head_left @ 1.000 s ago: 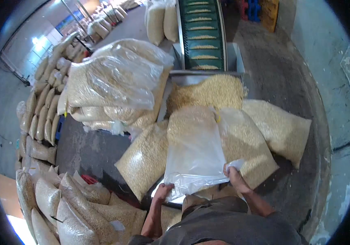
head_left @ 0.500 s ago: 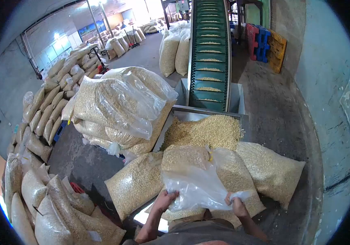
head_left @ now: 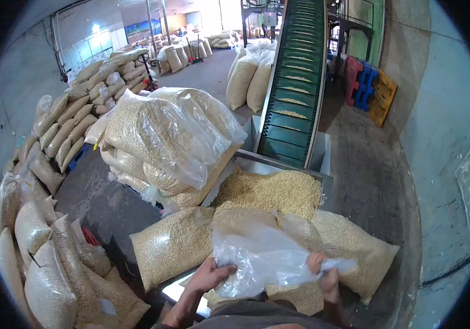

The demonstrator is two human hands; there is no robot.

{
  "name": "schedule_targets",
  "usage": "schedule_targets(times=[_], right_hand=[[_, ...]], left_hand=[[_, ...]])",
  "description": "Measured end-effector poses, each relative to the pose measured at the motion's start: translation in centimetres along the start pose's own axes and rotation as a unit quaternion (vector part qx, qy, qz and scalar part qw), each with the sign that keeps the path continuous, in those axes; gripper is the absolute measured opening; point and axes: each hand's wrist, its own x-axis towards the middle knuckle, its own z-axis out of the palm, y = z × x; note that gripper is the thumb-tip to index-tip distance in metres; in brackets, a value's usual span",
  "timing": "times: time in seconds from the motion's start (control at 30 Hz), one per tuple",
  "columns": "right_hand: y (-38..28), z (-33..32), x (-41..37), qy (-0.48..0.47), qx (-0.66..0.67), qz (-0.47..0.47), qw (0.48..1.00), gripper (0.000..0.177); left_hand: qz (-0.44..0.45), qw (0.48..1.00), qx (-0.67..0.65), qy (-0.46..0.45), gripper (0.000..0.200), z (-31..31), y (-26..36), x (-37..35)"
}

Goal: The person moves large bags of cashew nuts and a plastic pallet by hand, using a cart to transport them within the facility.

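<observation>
A clear plastic bag (head_left: 262, 249) stretches between my hands, its slack part lying over filled sacks. My left hand (head_left: 217, 274) grips the bag's left edge, thumb pressed to the film. My right hand (head_left: 322, 267) is closed round the bag's gathered right end, which sticks out beyond the fist. Beneath and around the bag lie filled sacks, one to the left (head_left: 174, 247) and one to the right (head_left: 355, 247). Just beyond them, loose pale kernels (head_left: 273, 189) fill a metal hopper (head_left: 322, 178).
A green ribbed conveyor (head_left: 295, 82) rises from behind the hopper. Stacked full sacks (head_left: 163, 142) stand at its left, and more sacks (head_left: 48, 257) lie at the lower left. Coloured pallets (head_left: 363, 82) lean on the right wall.
The view has shifted and turned slightly. My left hand has moved a little left and down, and my right hand slightly right, with the bag still held between them.
</observation>
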Motion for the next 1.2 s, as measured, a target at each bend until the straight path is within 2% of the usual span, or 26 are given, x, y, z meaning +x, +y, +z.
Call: schedule_targets(times=[0.03,0.07,0.1,0.13,0.17,0.2,0.23,0.27,0.3,0.33,0.4,0.43,0.47,0.53,0.67,0.73,0.77,0.87,0.93,1.0,1.03,1.13,1.2], right_hand=[[1.5,-0.4,-1.4,-0.008,0.008,0.026,1.000,0.036],[2.8,-0.1,-2.3,-0.010,0.010,0.036,0.999,0.036],[4.0,0.3,-3.0,-0.027,-0.116,0.058,0.991,0.036],[4.0,1.3,-2.8,-0.038,-0.177,0.070,0.981,0.043],[4.0,2.3,-2.7,-0.050,-0.238,0.081,0.967,0.052],[2.5,4.0,-1.1,-0.103,-0.265,0.119,0.951,0.073],[1.3,4.9,-0.4,-0.154,-0.293,0.155,0.931,0.097],[0.8,4.8,-0.8,-0.157,-0.298,0.158,0.928,0.097],[0.5,4.8,-0.9,-0.187,-0.337,0.199,0.901,0.108],[0.4,4.7,-0.6,-0.215,-0.374,0.236,0.871,0.119],[4.5,2.5,-3.9,-0.210,-0.346,0.228,0.885,0.117],[9.1,0.6,-6.7,-0.162,-0.296,0.251,0.907,0.117],[8.4,0.9,-6.4,-0.169,-0.302,0.222,0.911,0.115],[6.7,1.8,-5.5,-0.181,-0.315,0.162,0.917,0.112],[5.1,3.2,-2.6,-0.111,-0.107,0.165,0.974,0.088],[6.2,2.1,-2.3,-0.151,-0.301,0.132,0.933,0.069],[3.7,3.3,-1.0,-0.141,-0.217,0.231,0.938,0.055],[4.1,2.8,-1.4,-0.093,-0.242,0.188,0.947,0.054],[5.6,0.9,-2.5,-0.023,-0.276,0.147,0.950,0.054],[7.9,-2.1,-3.9,0.055,-0.323,0.114,0.938,0.053],[9.1,-4.1,-4.5,0.091,-0.345,0.096,0.929,0.053],[13.1,-9.6,-5.4,0.205,-0.366,0.059,0.906,0.052],[13.9,-9.9,-5.3,0.305,-0.308,0.063,0.899,0.054]], left_hand=[[0.009,1.000,-0.008,0.012,0.028,-0.1,0.1,0.2],[0.013,0.999,-0.018,0.025,0.027,0.1,0.0,-0.2],[-0.019,1.000,0.013,0.016,0.028,0.1,0.4,0.3],[-0.023,0.999,0.008,0.020,0.028,0.7,1.4,0.9],[-0.007,0.996,0.085,-0.033,0.026,1.8,2.4,1.4],[0.011,0.983,0.159,-0.089,0.026,3.0,2.8,1.6],[0.010,0.984,0.152,-0.089,0.026,3.9,2.7,1.7],[0.032,0.961,0.233,-0.144,0.029,4.7,2.6,1.9],[0.056,0.927,0.314,-0.196,0.033,5.3,2.6,2.1],[0.063,0.927,0.314,-0.195,0.033,5.7,2.6,2.2],[0.173,0.914,0.301,-0.211,0.038,6.7,2.1,1.4],[0.203,0.901,0.282,-0.261,0.036,7.0,2.3,1.2],[0.168,0.901,0.278,-0.288,0.034,7.2,4.0,0.3],[0.189,0.887,0.311,-0.285,0.032,7.6,4.7,-0.1],[0.214,0.892,0.273,-0.288,0.031,7.4,4.8,1.9],[0.245,0.898,0.244,-0.271,0.031,7.1,5.3,2.1],[0.201,0.881,0.307,-0.298,0.026,6.7,4.7,2.5],[0.188,0.904,0.239,-0.301,0.031,4.7,3.5,2.5],[0.165,0.940,0.196,-0.225,0.045,1.1,4.3,0.8],[0.159,0.974,-0.014,-0.159,0.046,-2.4,2.5,0.0],[0.129,0.985,-0.042,-0.103,0.047,-4.4,1.5,-0.8],[0.091,0.990,-0.086,0.063,0.043,-10.3,-3.3,-3.4],[0.034,0.975,-0.126,0.182,0.037,-13.3,-9.1,-4.9]])
